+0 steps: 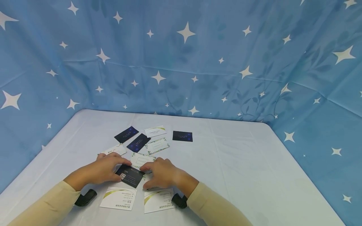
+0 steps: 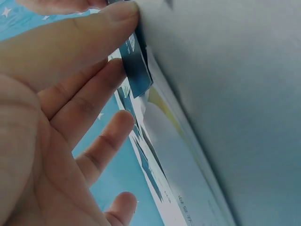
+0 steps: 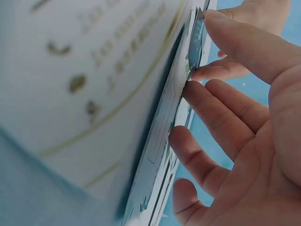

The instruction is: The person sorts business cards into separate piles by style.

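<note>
A black business card (image 1: pixel 130 176) with a QR code lies between the two hands. My left hand (image 1: pixel 104 169) pinches its left side, thumb at the near edge and index finger at the far edge. In the left wrist view the left thumb (image 2: pixel 94 35) overlaps the black card (image 2: pixel 136 66). My right hand (image 1: pixel 164 174) is over the card's right side, index fingertip at its far corner, fingers loosely bent. Partly under the right hand is a leaf-bordered white card (image 1: pixel 147 176). Another leaf-bordered card (image 1: pixel 139 159) lies just beyond the black one.
Two white cards with gold curves, a left one (image 1: pixel 118 198) and a right one (image 1: pixel 159 201), lie nearest me. Farther off are dark blue cards (image 1: pixel 182 136), a white-and-gold card (image 1: pixel 155 131) and a leafy card (image 1: pixel 157 146). A starred blue curtain (image 1: pixel 181 62) hangs behind the white table (image 1: pixel 254 175).
</note>
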Demonstrator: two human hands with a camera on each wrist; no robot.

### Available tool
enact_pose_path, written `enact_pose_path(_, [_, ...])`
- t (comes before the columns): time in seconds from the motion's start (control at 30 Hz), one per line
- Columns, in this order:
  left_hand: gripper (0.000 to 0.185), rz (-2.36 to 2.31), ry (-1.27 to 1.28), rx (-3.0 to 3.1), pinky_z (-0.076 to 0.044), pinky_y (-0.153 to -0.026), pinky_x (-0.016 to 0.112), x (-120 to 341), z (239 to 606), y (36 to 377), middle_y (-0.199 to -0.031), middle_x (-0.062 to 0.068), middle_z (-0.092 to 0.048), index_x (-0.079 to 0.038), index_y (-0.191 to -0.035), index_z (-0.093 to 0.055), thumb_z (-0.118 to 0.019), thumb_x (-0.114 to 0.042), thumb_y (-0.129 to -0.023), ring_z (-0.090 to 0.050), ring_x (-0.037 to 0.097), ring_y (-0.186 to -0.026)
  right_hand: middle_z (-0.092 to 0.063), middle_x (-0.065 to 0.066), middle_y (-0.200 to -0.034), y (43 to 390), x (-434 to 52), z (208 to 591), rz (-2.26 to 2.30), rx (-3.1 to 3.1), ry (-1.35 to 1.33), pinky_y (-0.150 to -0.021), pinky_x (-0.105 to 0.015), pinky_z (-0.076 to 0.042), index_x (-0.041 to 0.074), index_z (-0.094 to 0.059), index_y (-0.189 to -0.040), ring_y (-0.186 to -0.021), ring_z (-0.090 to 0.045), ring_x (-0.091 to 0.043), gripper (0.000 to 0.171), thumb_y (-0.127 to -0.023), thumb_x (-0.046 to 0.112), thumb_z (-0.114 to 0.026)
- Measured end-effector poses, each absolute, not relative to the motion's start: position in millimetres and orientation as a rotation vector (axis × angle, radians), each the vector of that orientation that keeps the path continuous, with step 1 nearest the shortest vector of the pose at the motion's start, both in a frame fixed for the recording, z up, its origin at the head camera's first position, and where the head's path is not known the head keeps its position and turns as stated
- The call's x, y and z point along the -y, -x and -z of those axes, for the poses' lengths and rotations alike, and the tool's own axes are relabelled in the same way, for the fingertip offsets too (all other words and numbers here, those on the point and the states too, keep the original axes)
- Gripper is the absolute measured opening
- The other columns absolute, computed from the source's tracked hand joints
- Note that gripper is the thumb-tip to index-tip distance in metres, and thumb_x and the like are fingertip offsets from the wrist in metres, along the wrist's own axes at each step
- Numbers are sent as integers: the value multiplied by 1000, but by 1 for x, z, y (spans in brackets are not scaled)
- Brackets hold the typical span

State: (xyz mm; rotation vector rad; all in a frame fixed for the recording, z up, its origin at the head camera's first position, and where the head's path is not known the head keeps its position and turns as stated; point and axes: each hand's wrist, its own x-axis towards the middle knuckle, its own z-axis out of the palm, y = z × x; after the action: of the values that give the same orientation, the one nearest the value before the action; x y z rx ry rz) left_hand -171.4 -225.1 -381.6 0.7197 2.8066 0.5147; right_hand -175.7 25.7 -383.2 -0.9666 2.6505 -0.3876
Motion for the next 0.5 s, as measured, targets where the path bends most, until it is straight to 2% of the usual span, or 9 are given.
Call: enact_pose_path(0.5, [48,-580,-750,-2811,-26,-87,54,224,377,168,-111,-12,-61,-24,-122,-69,-86,-27,-77,-50,24,-113,-63,22,-120,173,-28,380,450,-2663,936,-100,-37,-36,28,-64,-135,-113,-49,-11,57,-83,45,-80])
